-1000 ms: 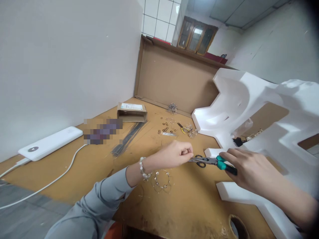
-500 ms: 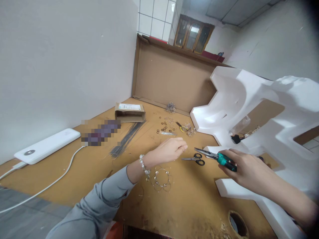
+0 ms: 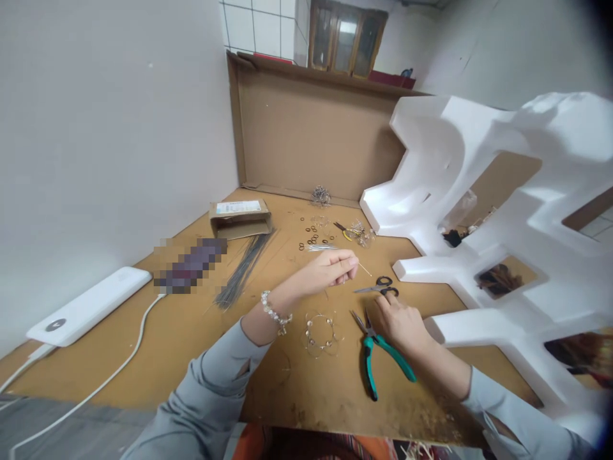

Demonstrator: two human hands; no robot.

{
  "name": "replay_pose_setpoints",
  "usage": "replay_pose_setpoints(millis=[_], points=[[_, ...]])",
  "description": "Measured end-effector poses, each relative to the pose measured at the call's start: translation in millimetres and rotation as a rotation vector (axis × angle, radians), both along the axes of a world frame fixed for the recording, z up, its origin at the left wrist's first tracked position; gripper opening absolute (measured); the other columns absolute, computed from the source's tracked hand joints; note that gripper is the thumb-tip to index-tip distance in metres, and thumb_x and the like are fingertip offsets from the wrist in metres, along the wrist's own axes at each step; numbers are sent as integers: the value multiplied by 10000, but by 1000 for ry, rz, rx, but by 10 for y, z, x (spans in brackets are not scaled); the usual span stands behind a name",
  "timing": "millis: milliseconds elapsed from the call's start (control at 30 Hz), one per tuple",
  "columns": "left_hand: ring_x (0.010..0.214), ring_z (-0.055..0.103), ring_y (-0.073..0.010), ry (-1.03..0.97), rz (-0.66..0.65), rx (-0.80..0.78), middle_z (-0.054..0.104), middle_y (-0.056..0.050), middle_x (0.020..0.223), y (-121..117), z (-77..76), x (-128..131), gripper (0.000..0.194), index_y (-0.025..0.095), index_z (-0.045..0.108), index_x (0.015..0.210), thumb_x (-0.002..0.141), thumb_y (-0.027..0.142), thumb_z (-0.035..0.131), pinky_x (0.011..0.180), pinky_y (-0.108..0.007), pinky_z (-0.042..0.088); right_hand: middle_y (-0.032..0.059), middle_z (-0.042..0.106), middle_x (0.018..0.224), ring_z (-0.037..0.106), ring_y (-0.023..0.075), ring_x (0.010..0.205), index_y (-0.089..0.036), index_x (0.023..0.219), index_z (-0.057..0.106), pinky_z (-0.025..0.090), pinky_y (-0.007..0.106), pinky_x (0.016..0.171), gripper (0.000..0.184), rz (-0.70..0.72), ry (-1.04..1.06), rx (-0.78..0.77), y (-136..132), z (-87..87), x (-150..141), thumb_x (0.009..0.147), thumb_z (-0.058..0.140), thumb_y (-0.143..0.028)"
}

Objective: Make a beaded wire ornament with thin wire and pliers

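My left hand (image 3: 332,268) is raised a little above the table, its fingertips pinched on a thin metal wire (image 3: 364,271) that pokes out to the right. My right hand (image 3: 400,322) rests on the tabletop with its fingers loosely bent and nothing in them. It lies between the black-handled scissors (image 3: 378,287) just beyond it and the green-handled pliers (image 3: 383,359) lying flat beside it. A wire ring strung with beads (image 3: 320,332) lies below my left wrist, which wears a bead bracelet (image 3: 274,314).
A bundle of straight wires (image 3: 242,271), a small cardboard box (image 3: 239,217), loose small rings (image 3: 313,239) and a second pair of pliers (image 3: 345,231) lie farther back. White foam packing (image 3: 479,211) fills the right side. A white power bank (image 3: 89,305) with its cable lies far left.
My right hand lowered the green pliers and laid them on the table, then let go. My left hand drew back slightly, still pinching the wire. The view tilted downward.
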State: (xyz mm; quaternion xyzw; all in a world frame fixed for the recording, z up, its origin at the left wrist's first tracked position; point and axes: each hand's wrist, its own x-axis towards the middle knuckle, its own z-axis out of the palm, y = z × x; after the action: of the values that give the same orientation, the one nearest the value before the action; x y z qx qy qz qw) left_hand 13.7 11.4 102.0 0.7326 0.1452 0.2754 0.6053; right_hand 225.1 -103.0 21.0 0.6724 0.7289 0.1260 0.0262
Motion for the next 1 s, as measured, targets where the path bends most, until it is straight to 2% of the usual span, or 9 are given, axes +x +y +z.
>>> replay_pose_setpoints(millis=[100,200,400,500,600,700,800,900,1000], points=[[539,347,-61,9,17,10,414,36,627,-13,8,16,331,154,479,692,883,413,401,493,-186,285,134,574,1075,539,231,957,-152,1140,503,446,336,765,336,123,139,79,-155,-60,-205,908,387,-364],[546,352,-61,15,24,26,418,35,625,-2,15,13,324,153,483,693,891,392,391,501,-186,293,141,557,1140,510,269,1007,-166,1157,509,459,402,805,429,110,225,34,-354,-91,-383,843,472,-455],[553,377,-68,47,37,68,418,36,607,31,25,0,314,154,502,704,893,375,384,517,-189,315,120,547,1211,529,273,1002,-181,1111,570,487,411,782,383,79,191,-159,-450,-174,-280,734,506,-210],[554,391,-71,80,47,67,428,34,608,17,47,-7,304,155,501,704,896,355,374,528,-192,336,127,581,1171,534,260,1026,-164,1081,597,480,399,807,375,67,153,-122,-322,-183,-66,742,447,-114],[576,422,-78,145,29,122,447,28,619,-7,65,-8,300,155,504,710,903,336,363,550,-199,355,134,625,1096,547,272,1021,-162,987,641,475,420,811,286,21,208,-50,-160,-26,71,779,448,-126],[594,441,-87,243,-36,262,482,21,636,-29,44,8,296,153,539,714,898,324,383,577,-212,361,92,654,1045,599,223,908,-207,956,648,493,382,756,247,19,530,31,-12,263,34,856,425,-244],[564,427,-90,336,-71,415,489,26,602,-41,-43,19,294,157,595,724,885,319,409,556,-216,325,88,676,977,575,134,576,-189,1116,585,499,305,557,344,-51,1072,-17,112,491,-137,864,432,-366],[505,380,-86,418,-42,512,458,33,538,-40,-177,-9,324,154,583,645,872,324,428,510,-227,263,97,626,1141,502,74,466,-210,1217,524,487,282,499,425,-20,1279,-130,215,526,-333,808,499,-321],[512,379,-86,454,23,566,471,22,538,-45,-301,-69,351,144,543,577,862,321,441,512,-231,248,71,665,1058,553,91,515,-203,1134,587,514,301,586,389,61,1313,-256,294,434,-478,757,493,-230]])
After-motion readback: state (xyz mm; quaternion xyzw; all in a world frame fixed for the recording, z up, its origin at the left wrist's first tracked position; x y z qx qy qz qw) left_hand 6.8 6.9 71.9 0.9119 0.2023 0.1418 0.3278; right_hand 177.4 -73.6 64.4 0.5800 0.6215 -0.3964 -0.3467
